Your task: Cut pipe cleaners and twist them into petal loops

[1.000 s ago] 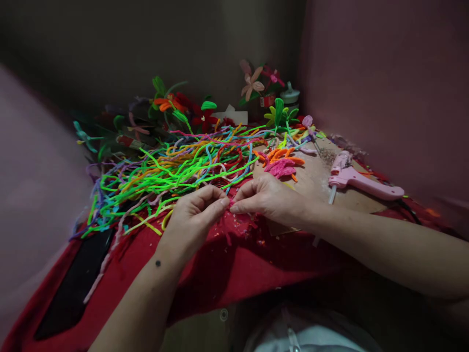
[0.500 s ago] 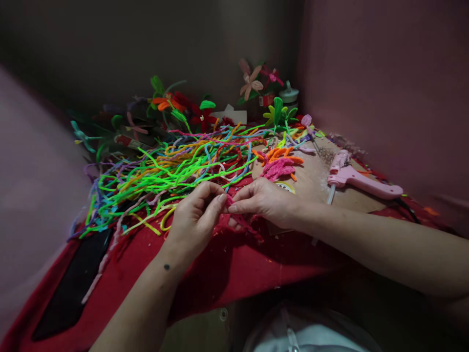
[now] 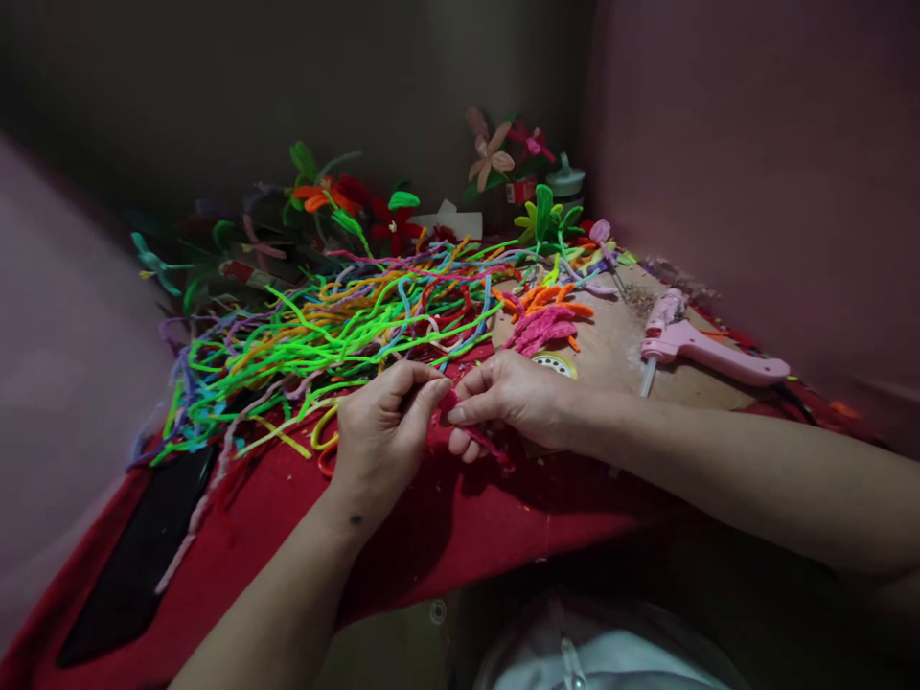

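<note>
- Pipe cleaner [image 3: 460, 436], fuzzy and dark pink, is held between both hands just above the red cloth [image 3: 431, 546], at the near edge of the work surface.
- One end is pinched by the left hand [image 3: 380, 431], thumb and forefinger closed on it and the other fingers curled in.
- The other part is gripped by the right hand [image 3: 514, 398], its fingertips drawn narrow against those of the left; a loose tail is seen below its fingers.
- A tangled heap of green, orange, blue and purple pipe cleaners [image 3: 337, 326] is spread just beyond the hands.
- Pink and orange petal shapes [image 3: 546, 321] are laid on a brown cardboard sheet [image 3: 618, 350] behind the right hand.
- A pink plastic glue gun [image 3: 701, 350] is rested on the same sheet, well to the right.
- Finished pipe-cleaner flowers [image 3: 489, 158] are stood at the back by the wall.
</note>
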A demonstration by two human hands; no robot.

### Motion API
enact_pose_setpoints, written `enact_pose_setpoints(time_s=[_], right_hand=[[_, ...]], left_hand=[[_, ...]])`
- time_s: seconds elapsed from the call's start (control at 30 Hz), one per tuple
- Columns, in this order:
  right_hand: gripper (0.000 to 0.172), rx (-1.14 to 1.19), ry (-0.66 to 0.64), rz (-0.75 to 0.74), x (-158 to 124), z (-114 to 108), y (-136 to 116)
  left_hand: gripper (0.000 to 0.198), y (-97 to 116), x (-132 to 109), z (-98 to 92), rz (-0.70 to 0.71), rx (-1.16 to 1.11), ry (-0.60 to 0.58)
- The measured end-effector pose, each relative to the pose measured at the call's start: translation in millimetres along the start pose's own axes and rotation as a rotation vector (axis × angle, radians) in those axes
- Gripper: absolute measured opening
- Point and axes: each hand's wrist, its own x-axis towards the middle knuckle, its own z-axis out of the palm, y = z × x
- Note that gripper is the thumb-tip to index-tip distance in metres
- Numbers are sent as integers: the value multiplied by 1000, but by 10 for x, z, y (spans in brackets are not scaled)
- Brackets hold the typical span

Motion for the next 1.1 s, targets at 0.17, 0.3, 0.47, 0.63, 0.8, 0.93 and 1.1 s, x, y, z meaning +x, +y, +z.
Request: enact_pose_setpoints(time_s=[0.17,0.3,0.47,0.63,0.8,0.93,1.1], right_hand=[[6,66,-37,-47,35,-29,65],[5,50,-47,-41,34,-28,69],[9,170,116,-94,41,-26,-3],[16,256,277,-237,102,-71,-11],[16,319,255,-255,123,-70,24],[16,289,221,-252,133,-95,49],[16,254,218,-265,146,-138,43]], left_hand=[[12,-17,24,1,-13,3,-37],[12,12,50,11,-122,-121,-84],[14,3,71,11,-272,-426,-38],[20,-46,76,21,-381,-540,-290],[20,2,40,86,-457,-560,-394],[19,-22,47,92,-461,-585,-408],[20,-80,70,54,-478,-643,-468]])
